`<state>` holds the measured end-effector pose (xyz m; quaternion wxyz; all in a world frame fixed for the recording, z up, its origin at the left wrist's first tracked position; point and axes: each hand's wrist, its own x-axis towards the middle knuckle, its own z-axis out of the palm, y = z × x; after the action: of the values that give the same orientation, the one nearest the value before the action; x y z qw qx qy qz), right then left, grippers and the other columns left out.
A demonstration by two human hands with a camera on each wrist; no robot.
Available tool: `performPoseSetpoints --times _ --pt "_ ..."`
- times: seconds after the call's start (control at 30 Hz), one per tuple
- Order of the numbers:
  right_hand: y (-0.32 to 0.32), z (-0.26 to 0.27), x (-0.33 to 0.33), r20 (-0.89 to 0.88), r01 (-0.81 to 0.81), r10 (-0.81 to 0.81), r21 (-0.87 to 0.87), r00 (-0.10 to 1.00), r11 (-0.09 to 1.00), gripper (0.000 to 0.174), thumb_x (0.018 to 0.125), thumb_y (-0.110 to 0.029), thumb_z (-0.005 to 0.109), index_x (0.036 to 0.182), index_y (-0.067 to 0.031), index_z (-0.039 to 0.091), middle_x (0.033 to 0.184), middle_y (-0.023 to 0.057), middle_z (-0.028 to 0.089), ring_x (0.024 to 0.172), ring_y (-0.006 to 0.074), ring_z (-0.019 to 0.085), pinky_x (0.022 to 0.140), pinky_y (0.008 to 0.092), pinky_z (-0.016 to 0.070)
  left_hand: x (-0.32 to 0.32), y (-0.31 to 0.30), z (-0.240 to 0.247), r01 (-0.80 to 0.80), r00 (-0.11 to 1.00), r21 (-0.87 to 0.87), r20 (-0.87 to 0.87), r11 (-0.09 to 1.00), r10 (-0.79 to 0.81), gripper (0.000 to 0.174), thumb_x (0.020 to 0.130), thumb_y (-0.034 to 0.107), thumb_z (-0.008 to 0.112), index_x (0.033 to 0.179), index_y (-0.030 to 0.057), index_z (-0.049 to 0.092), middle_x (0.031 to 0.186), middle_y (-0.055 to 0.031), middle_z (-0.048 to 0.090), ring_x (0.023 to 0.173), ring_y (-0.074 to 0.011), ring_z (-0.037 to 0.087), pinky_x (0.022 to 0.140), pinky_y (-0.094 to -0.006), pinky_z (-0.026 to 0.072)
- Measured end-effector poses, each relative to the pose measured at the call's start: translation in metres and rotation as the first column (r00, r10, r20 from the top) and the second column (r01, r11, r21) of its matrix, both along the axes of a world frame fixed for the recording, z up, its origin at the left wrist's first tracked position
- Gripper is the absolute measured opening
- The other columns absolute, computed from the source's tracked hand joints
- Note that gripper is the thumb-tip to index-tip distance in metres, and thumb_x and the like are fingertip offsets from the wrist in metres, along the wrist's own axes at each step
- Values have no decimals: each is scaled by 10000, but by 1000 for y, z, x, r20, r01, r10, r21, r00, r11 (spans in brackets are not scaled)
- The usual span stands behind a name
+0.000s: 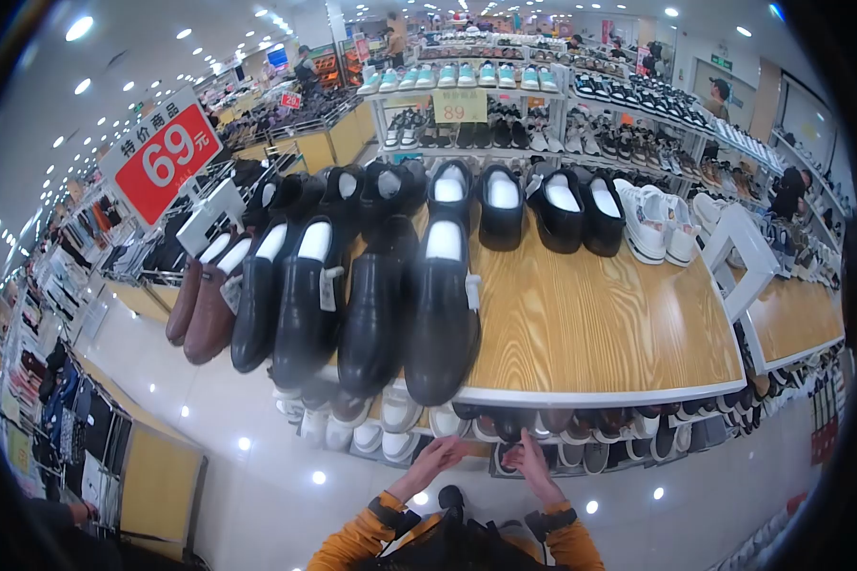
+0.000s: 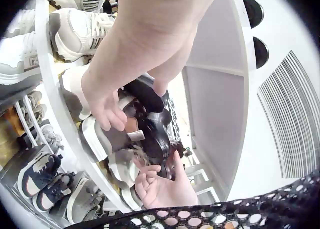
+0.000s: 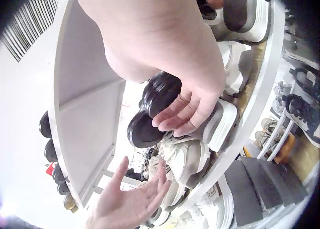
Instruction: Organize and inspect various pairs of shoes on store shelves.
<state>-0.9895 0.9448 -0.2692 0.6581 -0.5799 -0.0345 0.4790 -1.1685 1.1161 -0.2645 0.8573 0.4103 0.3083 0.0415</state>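
Observation:
Both hands reach in at the lower shelf of a shoe display, beneath its wooden top. My left hand (image 1: 438, 457) has loosely bent fingers and a thumb spread apart, with black shoes (image 2: 156, 139) just beyond them in the left wrist view. Beside its fingers is a grey-and-white shoe (image 2: 112, 139). Across from it, my right hand (image 1: 531, 461) holds its thumb away from relaxed fingers. In the right wrist view these fingers overlap a glossy black shoe (image 3: 162, 91), near a beige sneaker (image 3: 185, 161). Nothing shows gripped in either hand.
Black slip-on shoes (image 1: 443, 324) and brown shoes (image 1: 214, 324) stand on the wooden top (image 1: 590, 333), some over its front edge. A red price sign (image 1: 167, 157) rises at left. White sneakers (image 1: 647, 224) sit at the right. More shoe racks (image 1: 467, 81) stand behind.

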Motion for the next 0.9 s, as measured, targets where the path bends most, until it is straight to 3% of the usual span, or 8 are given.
performPoseSetpoints --times 0.07,0.17,0.23,0.33,0.6,0.77,0.9 --pt "-12 3 -8 -12 -24 24 -12 1000 1000 500 959 -511 506 1165 -59 446 741 49 582 710 174 637 668 303 525 -13 -14 -5 -39 999 -15 -4 999 39 571 989 387 507 1367 -17 363 1364 -158 501 1210 -223 528 1054 -340 404" --pt "-35 0 -12 32 -176 176 -5 984 984 530 976 -491 480 1278 -59 431 748 61 587 683 172 616 686 304 519 -23 -36 7 -96 995 -16 -39 995 96 537 990 370 508 1365 10 372 1368 -154 500 1206 -225 530 1043 -336 414" --pt "-56 1 -15 29 -207 208 -18 978 978 519 976 -468 498 1274 -47 442 738 61 582 682 166 611 663 289 504 -28 -55 10 -163 986 -8 -35 987 163 507 954 396 576 1301 50 445 1288 -113 563 1158 -198 564 1021 -318 437" --pt "-94 -12 -20 102 -266 267 -20 958 964 461 984 -397 518 1257 -30 461 750 75 599 686 166 618 675 295 516 -36 -90 14 -201 980 -25 -6 979 201 510 957 394 572 1309 54 430 1303 -120 553 1158 -206 564 1031 -327 428" --pt "-214 -27 -43 45 -190 199 -159 979 969 472 952 -383 582 1211 4 509 761 94 631 726 184 648 705 307 538 -43 -158 31 -165 985 -33 36 986 166 472 999 345 496 1342 32 413 1332 -158 518 1210 -246 526 1063 -353 407" --pt "-227 -26 -53 62 -192 203 -152 977 969 479 945 -367 595 1204 24 502 778 106 647 751 192 657 730 307 538 -55 -157 51 -206 973 5 109 979 204 487 998 357 494 1350 32 411 1328 -148 523 1195 -236 540 1067 -358 400" --pt "-202 -18 -66 66 -202 213 -143 975 969 532 948 -372 593 1245 45 449 795 125 651 729 194 655 703 288 531 -71 -141 67 -210 966 40 163 977 201 484 999 356 492 1359 43 410 1326 -144 525 1191 -230 540 1063 -352 405"
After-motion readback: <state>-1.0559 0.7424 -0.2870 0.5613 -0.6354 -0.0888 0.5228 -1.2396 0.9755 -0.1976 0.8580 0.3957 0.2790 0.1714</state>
